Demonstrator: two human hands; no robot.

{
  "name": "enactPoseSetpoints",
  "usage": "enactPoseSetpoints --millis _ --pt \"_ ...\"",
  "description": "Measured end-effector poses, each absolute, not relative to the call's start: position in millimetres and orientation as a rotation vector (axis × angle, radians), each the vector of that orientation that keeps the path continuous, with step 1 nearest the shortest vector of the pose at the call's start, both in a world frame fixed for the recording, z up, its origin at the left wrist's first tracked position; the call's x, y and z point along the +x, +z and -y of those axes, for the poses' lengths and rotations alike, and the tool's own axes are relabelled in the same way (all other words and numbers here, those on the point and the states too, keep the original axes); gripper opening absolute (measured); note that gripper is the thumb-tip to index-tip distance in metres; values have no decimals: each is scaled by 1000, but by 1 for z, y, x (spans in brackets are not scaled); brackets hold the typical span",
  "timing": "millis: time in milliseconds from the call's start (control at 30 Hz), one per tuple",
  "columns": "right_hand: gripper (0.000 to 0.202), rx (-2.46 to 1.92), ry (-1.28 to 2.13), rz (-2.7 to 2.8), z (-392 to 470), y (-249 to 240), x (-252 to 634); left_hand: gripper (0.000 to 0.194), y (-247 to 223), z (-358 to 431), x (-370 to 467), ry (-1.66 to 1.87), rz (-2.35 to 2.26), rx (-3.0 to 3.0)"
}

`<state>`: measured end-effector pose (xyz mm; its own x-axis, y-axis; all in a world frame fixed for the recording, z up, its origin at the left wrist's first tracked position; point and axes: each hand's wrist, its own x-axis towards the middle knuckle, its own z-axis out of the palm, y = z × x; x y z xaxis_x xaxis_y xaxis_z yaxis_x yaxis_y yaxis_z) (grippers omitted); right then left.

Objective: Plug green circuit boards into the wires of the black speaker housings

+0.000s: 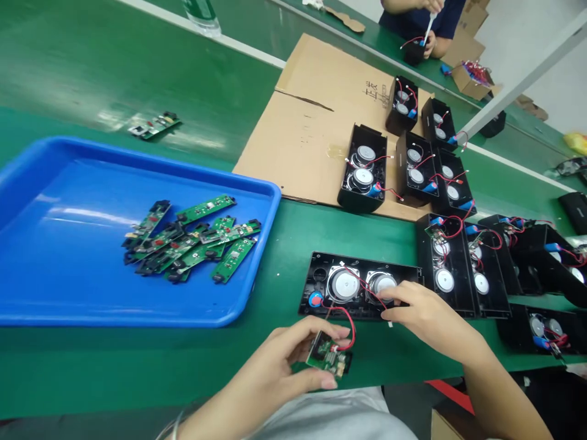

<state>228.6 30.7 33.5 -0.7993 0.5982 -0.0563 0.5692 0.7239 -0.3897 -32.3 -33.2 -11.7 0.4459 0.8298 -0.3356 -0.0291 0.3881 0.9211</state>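
Observation:
My left hand (298,357) holds a green circuit board (329,355) between thumb and fingers, just in front of a black speaker housing (316,269). A red cable (352,324) runs from the board to the blue cell (316,299) in the housing's left end. Two round speakers (345,285) sit inside the housing. My right hand (408,305) is over the housing's right part, thumb and fingertips pinched on a thin red wire (372,292) beside the right speaker. A small white plug (390,324) shows below those fingertips.
A blue tray (114,311) with several circuit boards (197,244) lies left; another board (155,125) lies behind it. Several speaker housings (362,168) stand on cardboard (312,134) and to the right. Across the table, a person's hands (430,43) work on a black housing (415,54).

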Motion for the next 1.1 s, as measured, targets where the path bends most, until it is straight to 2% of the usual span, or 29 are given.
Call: enactPoseSetpoints --millis 100,267,500,833,933,1100 --pt "25 -853 760 2670 -36 23 220 29 -3 24 -10 739 -1069 1061" --pt "20 -1022 806 2290 -30 12 202 18 7 14 10 870 -1372 1263" --pt "23 -1004 348 2385 -16 2 184 21 -1 8 14 875 -1498 1539" --pt "34 -1019 68 2490 -12 -3 178 23 -3 14 20 968 -1525 1773" --pt "31 -1039 174 2441 -14 -3 178 24 -4 18 19 1007 -1486 1815" --pt "24 -1011 559 2396 -22 -1 185 27 -2 20 16 1022 -1387 1742"
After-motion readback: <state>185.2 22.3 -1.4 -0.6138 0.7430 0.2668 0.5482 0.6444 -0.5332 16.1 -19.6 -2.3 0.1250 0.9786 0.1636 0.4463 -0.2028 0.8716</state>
